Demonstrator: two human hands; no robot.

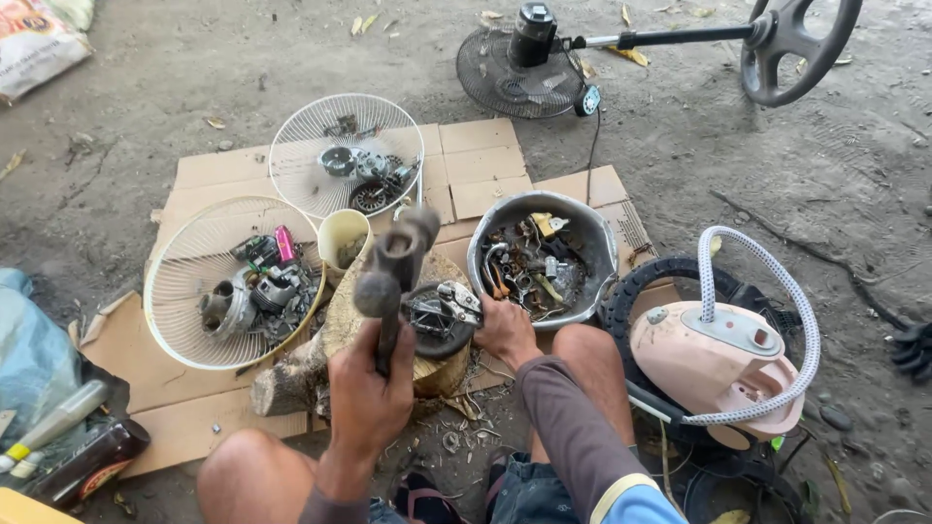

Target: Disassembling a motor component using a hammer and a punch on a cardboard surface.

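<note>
Left hand (367,388) clamped on raised hammer (393,267); right hand (505,332) gripping motor part (440,315) on wood block (320,359)

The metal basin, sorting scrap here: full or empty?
Partly full: the metal basin holds mixed small metal parts across its bottom.

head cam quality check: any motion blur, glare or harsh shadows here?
Head view: the hammer raised in the left hand is smeared by motion blur, its head especially; the right hand on the small motor part and the metal bowl read sharp. Head view: light is soft and even, no hard shadows, only mild sheen on the bowl rim. Head view: slight wide-angle bending at the edges.
</note>
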